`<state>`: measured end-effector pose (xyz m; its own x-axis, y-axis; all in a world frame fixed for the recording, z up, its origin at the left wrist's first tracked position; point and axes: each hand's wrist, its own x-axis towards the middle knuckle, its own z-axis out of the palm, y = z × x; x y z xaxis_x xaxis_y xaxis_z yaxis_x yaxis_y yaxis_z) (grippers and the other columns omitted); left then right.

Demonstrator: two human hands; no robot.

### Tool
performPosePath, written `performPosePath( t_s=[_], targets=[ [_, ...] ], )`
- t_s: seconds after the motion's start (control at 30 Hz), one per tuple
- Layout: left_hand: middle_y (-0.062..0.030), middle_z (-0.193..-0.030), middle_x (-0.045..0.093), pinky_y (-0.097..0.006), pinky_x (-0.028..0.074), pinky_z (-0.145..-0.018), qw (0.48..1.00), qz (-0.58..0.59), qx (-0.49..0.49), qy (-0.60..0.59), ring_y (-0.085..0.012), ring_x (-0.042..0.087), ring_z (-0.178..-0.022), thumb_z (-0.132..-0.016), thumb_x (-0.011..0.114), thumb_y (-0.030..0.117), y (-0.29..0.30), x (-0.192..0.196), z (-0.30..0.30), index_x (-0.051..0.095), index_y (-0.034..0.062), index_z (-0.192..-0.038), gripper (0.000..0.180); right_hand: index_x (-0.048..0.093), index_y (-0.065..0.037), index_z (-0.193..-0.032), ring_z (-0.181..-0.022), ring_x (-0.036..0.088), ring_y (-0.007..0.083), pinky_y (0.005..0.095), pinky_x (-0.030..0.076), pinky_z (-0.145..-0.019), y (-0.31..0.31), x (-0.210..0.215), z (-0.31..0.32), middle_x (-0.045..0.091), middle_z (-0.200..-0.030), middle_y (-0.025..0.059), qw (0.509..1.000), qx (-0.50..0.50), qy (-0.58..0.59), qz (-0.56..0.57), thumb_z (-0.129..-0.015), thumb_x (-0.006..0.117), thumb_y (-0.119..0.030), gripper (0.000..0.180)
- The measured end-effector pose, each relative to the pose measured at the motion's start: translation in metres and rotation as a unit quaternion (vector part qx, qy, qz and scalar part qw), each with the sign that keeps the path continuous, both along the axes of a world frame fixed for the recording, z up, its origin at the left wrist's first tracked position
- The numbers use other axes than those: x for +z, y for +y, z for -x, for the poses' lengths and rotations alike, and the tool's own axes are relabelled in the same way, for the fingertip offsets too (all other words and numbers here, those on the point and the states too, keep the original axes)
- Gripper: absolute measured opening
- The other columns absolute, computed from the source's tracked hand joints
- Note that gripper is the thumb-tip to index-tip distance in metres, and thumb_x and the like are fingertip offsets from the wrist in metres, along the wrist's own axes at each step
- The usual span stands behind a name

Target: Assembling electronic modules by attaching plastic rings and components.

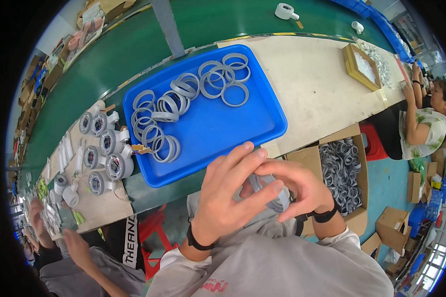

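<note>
Both of my hands meet close to my chest around a grey plastic ring (pixel 260 182). My left hand (pixel 228 193) covers it from the left with fingers spread over the top. My right hand (pixel 297 185) pinches its right side. Most of the ring is hidden between the fingers. Just beyond my hands lies a blue tray (pixel 218 123) holding several loose grey rings (pixel 183 104), bunched along its left and far side.
A cardboard box (pixel 343 171) full of grey rings stands at my right. Several grey round housings (pixel 104 148) sit left of the tray. A green conveyor belt (pixel 134 49) runs behind. One person works at the left, another sits at the far right.
</note>
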<state>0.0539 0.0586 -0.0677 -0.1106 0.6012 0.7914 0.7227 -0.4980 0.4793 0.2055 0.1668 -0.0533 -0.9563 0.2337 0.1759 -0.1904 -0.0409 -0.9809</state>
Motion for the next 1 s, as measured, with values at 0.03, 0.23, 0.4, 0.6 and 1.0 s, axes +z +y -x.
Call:
performPosePath(
  t_s=[0.03, 0.23, 0.4, 0.6, 1.0],
  targets=[
    [-0.0173, -0.124, 0.054, -0.04, 0.045, -0.078, 1.0, 0.0, 0.001, -0.001, -0.0363, 0.055, -0.111, -0.054, 0.077, 0.012, 0.0, 0.003, 0.001, 0.069, 0.014, -0.101, 0.048, 0.044, 0.001, -0.132, -0.11, 0.058, 0.0266, 0.0366, 0.045, -0.094, 0.0, 0.0, 0.001, 0.055, -0.126, 0.0136, 1.0, -0.017, 0.003, 0.011, -0.065, 0.082, -0.026, 0.081],
    [-0.0234, -0.119, 0.054, -0.043, 0.046, -0.081, 0.997, 0.06, 0.039, -0.032, -0.0389, 0.056, -0.104, -0.067, 0.074, 0.015, -0.026, -0.007, 0.019, 0.054, 0.0072, -0.111, 0.049, 0.051, -0.001, -0.124, -0.093, 0.065, 0.0211, 0.032, 0.049, -0.08, 0.056, 0.044, -0.002, 0.059, -0.118, 0.0111, 0.981, -0.087, -0.062, -0.164, -0.066, 0.08, -0.03, 0.071],
    [-0.0165, -0.095, 0.053, -0.037, 0.044, -0.068, 0.951, 0.027, 0.304, -0.056, -0.0258, 0.05, -0.078, -0.083, 0.056, 0.01, -0.099, -0.064, 0.051, 0.048, -0.0042, -0.112, 0.034, 0.041, -0.004, -0.134, -0.093, 0.062, 0.0202, 0.0316, 0.049, -0.081, 0.173, 0.072, 0.006, 0.054, -0.121, 0.0117, 0.96, -0.187, -0.056, -0.198, -0.077, 0.067, -0.009, 0.063],
    [-0.013, -0.091, 0.049, -0.028, 0.039, -0.062, 0.887, 0.065, 0.445, -0.107, -0.0211, 0.045, -0.074, -0.084, 0.051, 0.001, -0.127, -0.112, 0.08, 0.047, -0.0057, -0.107, 0.024, 0.052, -0.014, -0.127, -0.095, 0.06, 0.0191, 0.0303, 0.047, -0.081, 0.326, 0.075, 0.043, 0.06, -0.114, 0.0102, 0.827, -0.317, -0.214, -0.413, -0.076, 0.071, -0.014, 0.054],
    [-0.0183, -0.089, 0.049, -0.029, 0.038, -0.05, 0.863, 0.052, 0.503, -0.019, -0.0267, 0.048, -0.066, -0.083, 0.051, -0.003, -0.12, -0.112, 0.078, 0.05, -0.0073, -0.098, 0.016, 0.055, -0.019, -0.126, -0.107, 0.059, 0.0297, 0.0378, 0.047, -0.09, 0.441, 0.01, 0.183, 0.06, -0.118, 0.0137, 0.705, -0.253, -0.384, -0.54, -0.066, 0.072, -0.006, 0.064]
  ],
)
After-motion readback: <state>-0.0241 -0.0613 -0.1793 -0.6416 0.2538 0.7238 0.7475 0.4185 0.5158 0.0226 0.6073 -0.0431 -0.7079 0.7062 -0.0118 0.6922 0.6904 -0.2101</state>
